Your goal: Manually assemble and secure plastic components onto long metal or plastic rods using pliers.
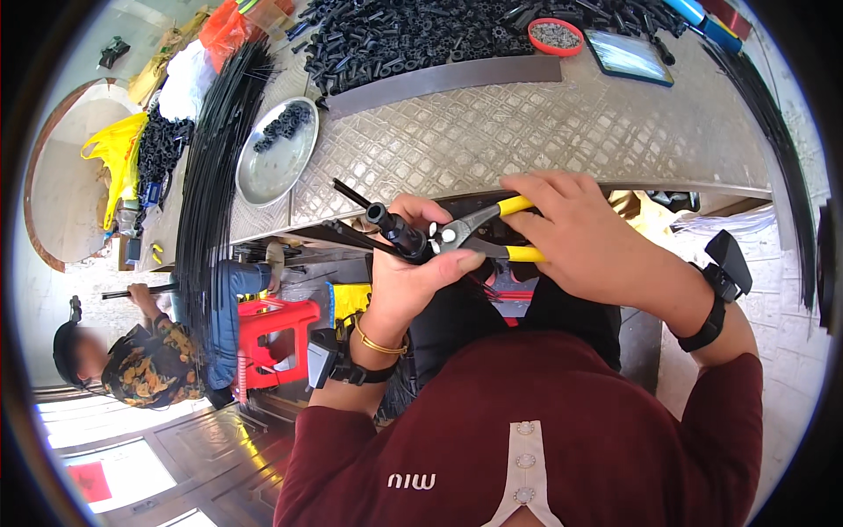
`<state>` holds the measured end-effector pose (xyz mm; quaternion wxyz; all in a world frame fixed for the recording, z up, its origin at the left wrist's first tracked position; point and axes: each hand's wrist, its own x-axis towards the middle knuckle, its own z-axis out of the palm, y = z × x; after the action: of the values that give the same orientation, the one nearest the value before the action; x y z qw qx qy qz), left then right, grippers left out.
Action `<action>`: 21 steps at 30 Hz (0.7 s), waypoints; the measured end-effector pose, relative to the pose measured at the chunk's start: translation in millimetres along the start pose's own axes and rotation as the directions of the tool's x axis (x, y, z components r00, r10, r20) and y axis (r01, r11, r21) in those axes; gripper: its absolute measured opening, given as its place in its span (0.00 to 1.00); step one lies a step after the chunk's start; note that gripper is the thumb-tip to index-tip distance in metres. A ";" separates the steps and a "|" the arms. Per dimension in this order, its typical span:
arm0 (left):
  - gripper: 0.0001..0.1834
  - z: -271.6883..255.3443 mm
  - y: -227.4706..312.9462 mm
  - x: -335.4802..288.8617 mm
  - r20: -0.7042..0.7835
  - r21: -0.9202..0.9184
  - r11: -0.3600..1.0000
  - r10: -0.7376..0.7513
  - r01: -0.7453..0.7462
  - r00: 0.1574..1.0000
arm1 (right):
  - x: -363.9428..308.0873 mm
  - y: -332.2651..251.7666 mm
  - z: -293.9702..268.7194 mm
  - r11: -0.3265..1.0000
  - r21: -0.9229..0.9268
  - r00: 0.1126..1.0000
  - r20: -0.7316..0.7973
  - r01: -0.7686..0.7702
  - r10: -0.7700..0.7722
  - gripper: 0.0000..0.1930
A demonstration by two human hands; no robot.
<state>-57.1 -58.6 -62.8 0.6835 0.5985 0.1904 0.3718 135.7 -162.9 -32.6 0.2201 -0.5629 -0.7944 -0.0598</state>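
My left hand (406, 285) is closed around a black plastic fitting (402, 235) with a round, hollow end. Thin black rods (351, 193) stick out from it toward the left. My right hand (584, 241) grips a pair of pliers (481, 216) by its yellow handles, which are spread apart. The jaws meet the right side of the fitting, close to my left thumb and fingers; whether they bite on anything cannot be made out. Both hands are just off the table's near edge, above my lap.
A patterned table (492, 132) carries a heap of black plastic parts (413, 39) behind a grey strip (448, 86). Also on it are a metal dish (255, 189), a red bowl (555, 23) and a tablet (628, 54). Long black rods (211, 158) lie left. Another person (149, 360) sits left, near a red stool (277, 338).
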 end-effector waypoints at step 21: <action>0.20 -11.7 16.2 -4.8 -0.142 -0.049 0.991 0.116 -0.124 0.983 | -16.3 81.6 -35.1 0.937 -0.213 0.924 0.208 -0.278 0.321 0.11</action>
<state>-73.0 -54.1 -50.6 0.6619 0.5616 0.1905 0.4585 225.1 -159.8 -20.4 0.0774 -0.6986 -0.7107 -0.0284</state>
